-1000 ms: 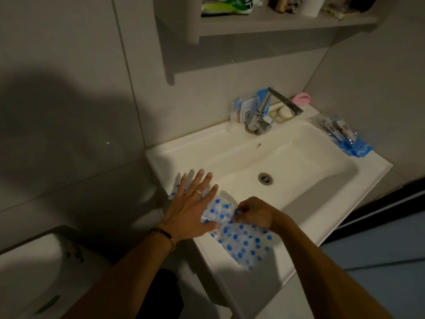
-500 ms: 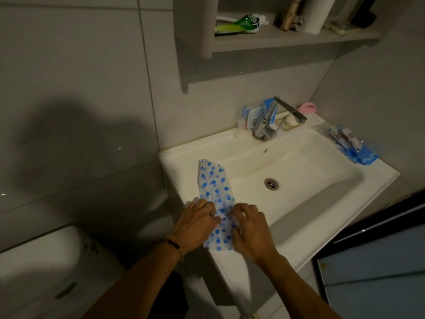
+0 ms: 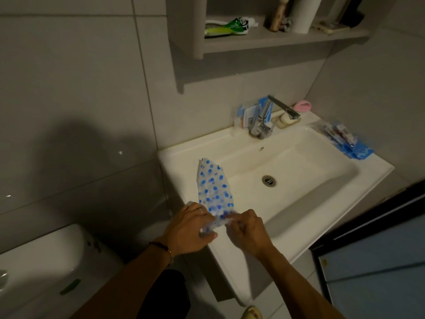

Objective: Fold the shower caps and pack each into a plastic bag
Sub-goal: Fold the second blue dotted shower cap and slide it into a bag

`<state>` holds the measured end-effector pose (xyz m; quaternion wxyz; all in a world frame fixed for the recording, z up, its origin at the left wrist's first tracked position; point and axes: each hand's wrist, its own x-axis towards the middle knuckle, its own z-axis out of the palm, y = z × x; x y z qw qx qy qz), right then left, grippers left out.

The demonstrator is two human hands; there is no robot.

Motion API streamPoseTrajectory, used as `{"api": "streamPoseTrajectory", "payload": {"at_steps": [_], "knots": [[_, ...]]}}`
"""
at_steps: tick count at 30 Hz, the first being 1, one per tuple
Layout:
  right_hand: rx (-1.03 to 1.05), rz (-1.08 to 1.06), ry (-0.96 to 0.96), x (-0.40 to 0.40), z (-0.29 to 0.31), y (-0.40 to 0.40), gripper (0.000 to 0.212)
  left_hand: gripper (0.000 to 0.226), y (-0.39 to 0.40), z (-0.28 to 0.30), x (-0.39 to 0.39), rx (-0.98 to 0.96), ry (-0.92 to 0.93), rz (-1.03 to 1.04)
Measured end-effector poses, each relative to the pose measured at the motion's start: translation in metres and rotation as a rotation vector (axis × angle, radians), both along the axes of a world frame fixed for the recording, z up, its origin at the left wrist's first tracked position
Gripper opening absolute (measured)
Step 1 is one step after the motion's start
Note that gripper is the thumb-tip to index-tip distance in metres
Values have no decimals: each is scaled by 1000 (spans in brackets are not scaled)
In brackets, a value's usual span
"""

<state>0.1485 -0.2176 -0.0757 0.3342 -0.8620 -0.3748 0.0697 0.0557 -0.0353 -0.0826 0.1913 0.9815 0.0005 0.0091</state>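
A clear shower cap with blue dots lies folded into a long narrow strip on the left rim of the white sink. Its far end points toward the wall. My left hand and my right hand both pinch the strip's near end, which is lifted and crumpled between the fingers. A pile of plastic bags with blue print lies on the sink's right rim, well away from both hands.
The faucet stands at the sink's back, with packets and a soap dish behind it. A wall shelf above carries toothpaste and bottles. A toilet tank sits at lower left, a dark door edge at right.
The cap went from a wider sheet pressed flat under my left palm to a narrow strip. Both hands have since moved to its near end and raised it.
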Motion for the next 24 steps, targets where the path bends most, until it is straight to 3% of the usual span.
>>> {"api": "streamPoseTrajectory", "payload": {"at_steps": [2,4,11,14,17,19,21,22,24], "knots": [[43,-75,291,3,8,3,22,37,-6,-1,1,-140,-60,138],[54,-168,459,5,11,7,18,28,-10,-1,4,-270,-94,278],[-109,-348,536,16,3,29,17,19,-8,-5,13,-518,-86,405],[-173,-376,429,17,2,37,15,29,-10,-6,17,-385,-126,382],[-214,-421,369,17,0,41,20,37,-10,0,17,-106,-171,292],[-216,-447,363,17,-1,44,22,37,-5,0,18,164,-133,155],[-243,-447,324,13,1,45,26,45,-1,-2,20,303,-2,31],[-282,-424,210,11,2,45,29,49,2,-3,22,322,48,2],[-284,-326,-192,6,1,39,36,51,10,-6,24,383,120,-50]]}}
